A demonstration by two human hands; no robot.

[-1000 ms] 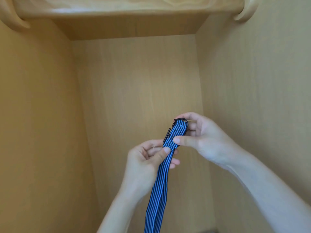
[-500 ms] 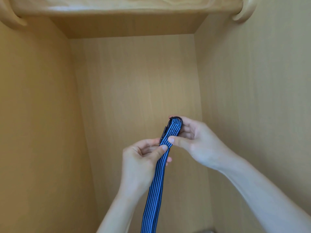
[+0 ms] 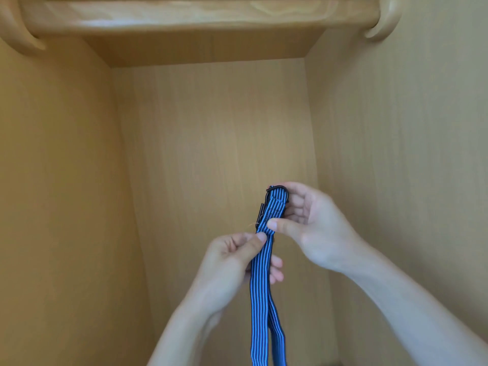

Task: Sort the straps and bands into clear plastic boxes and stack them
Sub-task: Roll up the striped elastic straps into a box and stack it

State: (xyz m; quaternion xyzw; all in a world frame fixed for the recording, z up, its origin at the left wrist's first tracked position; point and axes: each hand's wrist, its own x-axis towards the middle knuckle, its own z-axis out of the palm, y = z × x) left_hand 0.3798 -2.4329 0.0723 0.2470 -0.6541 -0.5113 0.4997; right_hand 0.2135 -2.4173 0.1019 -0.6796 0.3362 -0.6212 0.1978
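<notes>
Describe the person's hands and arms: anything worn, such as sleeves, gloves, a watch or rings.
Nothing worn shows. The left hand and the right hand are bare, with no gloves, and no rings on the fingers that can be seen. Both wrists are free of a watch or band. The left forearm and the right forearm are uncovered down to the picture's edge, with no sleeve in view.

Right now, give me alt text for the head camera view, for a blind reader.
A person's right hand pinches the dark buckle end of a blue striped strap and the left hand pinches it just below, inside a wooden cabinet; the strap hangs down out of frame.
</notes>
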